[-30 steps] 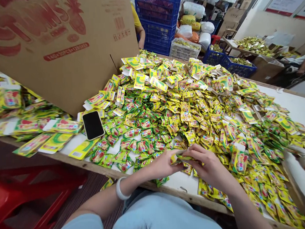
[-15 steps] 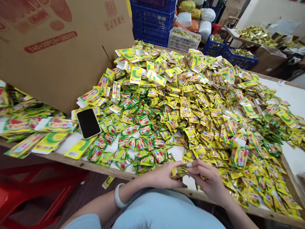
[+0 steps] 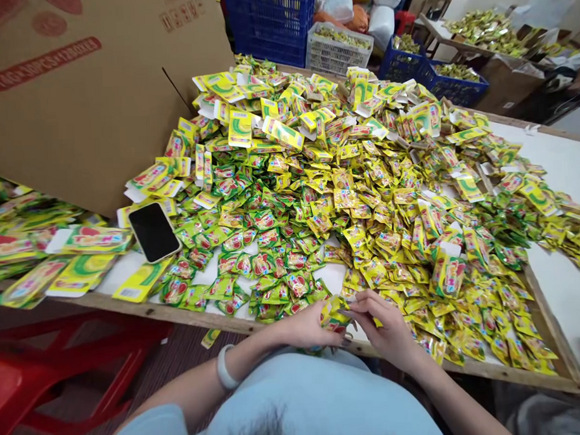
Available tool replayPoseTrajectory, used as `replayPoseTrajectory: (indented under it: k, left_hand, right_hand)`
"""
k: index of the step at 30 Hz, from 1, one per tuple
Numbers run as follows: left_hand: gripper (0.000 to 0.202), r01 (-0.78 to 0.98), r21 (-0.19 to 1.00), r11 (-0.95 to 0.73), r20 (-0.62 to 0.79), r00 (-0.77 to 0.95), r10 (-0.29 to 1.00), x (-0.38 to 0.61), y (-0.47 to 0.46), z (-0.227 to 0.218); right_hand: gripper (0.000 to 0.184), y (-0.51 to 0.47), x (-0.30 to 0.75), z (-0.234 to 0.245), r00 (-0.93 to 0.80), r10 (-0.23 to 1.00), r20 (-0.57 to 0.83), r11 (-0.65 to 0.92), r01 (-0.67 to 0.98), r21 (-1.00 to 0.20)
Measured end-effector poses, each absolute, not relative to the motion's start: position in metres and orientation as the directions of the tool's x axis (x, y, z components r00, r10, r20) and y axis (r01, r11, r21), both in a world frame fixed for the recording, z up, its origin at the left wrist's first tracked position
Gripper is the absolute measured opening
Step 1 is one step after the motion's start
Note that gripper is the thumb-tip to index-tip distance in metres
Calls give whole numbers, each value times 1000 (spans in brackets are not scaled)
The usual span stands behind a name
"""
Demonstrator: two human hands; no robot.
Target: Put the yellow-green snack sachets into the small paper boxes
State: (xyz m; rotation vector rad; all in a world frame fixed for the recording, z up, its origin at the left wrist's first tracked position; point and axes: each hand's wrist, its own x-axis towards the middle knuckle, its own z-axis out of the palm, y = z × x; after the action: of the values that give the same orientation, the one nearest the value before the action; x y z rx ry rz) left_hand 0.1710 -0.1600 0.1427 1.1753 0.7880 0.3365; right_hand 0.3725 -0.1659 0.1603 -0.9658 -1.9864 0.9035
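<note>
My left hand (image 3: 315,327) is wrapped round a small yellow-and-green carton (image 3: 334,312), held just above the table's front edge. My right hand (image 3: 382,325) is closed, with thumb and fingertips pinched at the carton's right-hand end. Whether a packet is also between those fingertips is hidden. In front of both hands lie many small foil packets, green ones (image 3: 273,269) to the left and yellow ones (image 3: 380,233) to the right. Flat and filled cartons (image 3: 242,127) are heaped behind them. A filled carton (image 3: 448,272) lies on the yellow packets to the right.
A phone (image 3: 154,232) lies at the left beside flat cartons (image 3: 82,273). A big cardboard box (image 3: 101,122) stands at the back left. Behind the table are blue crates (image 3: 274,24) and a white basket (image 3: 338,47). A red stool (image 3: 62,365) stands at lower left.
The carton in my hands has turned more upright, showing more of its printed side. My right fingers have shifted slightly at its end. The view has tilted down a little.
</note>
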Motion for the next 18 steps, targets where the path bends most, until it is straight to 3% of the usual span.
replayPoseTrajectory:
  k: [6,12,15,18]
  left_hand:
    - [35,158,905,394,-387,690,611,171,-159,142]
    - [28,202,893,401,-408,740,535,170,-161,140]
    - [34,233,885,404,-448,662,600,173,-163,140]
    - [44,211,894,396,-431,647,629,176,-166,139]
  right_hand:
    - [14,-165,383,165,-546,822,164,361,276,-891]
    - [4,-166,384,159,-491,869,55,183,218,-959]
    - [10,-164,383,164,-490,868,72,232,274,-933]
    - [20,-162,384,174,-627,778,42,291,299,-909]
